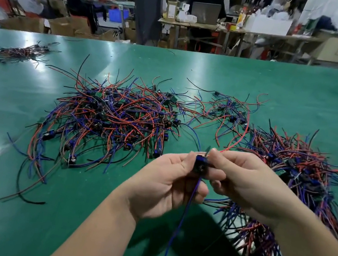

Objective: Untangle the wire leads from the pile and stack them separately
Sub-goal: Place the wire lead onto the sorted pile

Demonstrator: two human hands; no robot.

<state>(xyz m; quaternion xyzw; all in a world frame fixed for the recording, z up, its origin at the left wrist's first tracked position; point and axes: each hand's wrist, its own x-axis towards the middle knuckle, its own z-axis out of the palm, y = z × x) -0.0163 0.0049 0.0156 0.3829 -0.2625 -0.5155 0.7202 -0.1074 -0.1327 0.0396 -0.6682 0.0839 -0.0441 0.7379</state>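
On the green counter (281,90), a big tangled pile (116,119) lay beyond and left of the fingers (217,156); most of the work seemingly remained. A heap (303,172) just right of them looked more aligned, probably sorted. A small bundle (19,53) sat far left. The left hand (167,185) and right hand (250,181) pinched one wire lead (200,166) between them.

Large pile (116,119) on the counter's (303,94) middle, small bundle (19,53) at ten o'clock, loose cluster (228,113) at one, long heap (302,179) at three, left hand (164,187) and right hand (250,184) at six, lead (200,166) between them.
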